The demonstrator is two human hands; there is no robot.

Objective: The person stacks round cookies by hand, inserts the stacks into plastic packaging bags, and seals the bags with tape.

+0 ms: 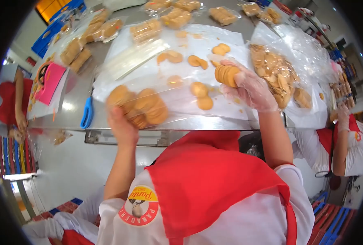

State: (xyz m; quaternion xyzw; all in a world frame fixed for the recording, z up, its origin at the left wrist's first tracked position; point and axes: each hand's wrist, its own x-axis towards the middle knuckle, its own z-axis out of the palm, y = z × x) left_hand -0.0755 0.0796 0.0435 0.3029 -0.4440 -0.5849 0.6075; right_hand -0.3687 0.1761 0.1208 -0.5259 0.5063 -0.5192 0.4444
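My bare left hand [123, 125] is wrapped round the lower side of a clear plastic bag of cookies [151, 107]. Several round golden cookies lie stacked inside, and the bag's long loose end stretches to the right over the white sheet [226, 36]. In a clear plastic glove, my right hand [253, 86] grips a short stack of round cookies [226, 75] above the sheet. Loose cookies [202, 96] lie below that stack, with more cookies [197, 61] just left of it. A large open bag of cookies [272, 73] is close to my right hand.
Flat clear bags [136, 60] lie on the sheet, with filled cookie packs [176, 18] along the back. Blue-handled scissors [87, 114] and a pink object [51, 83] are at left. Co-workers stand on both sides; one gloved hand [343, 116] shows at right.
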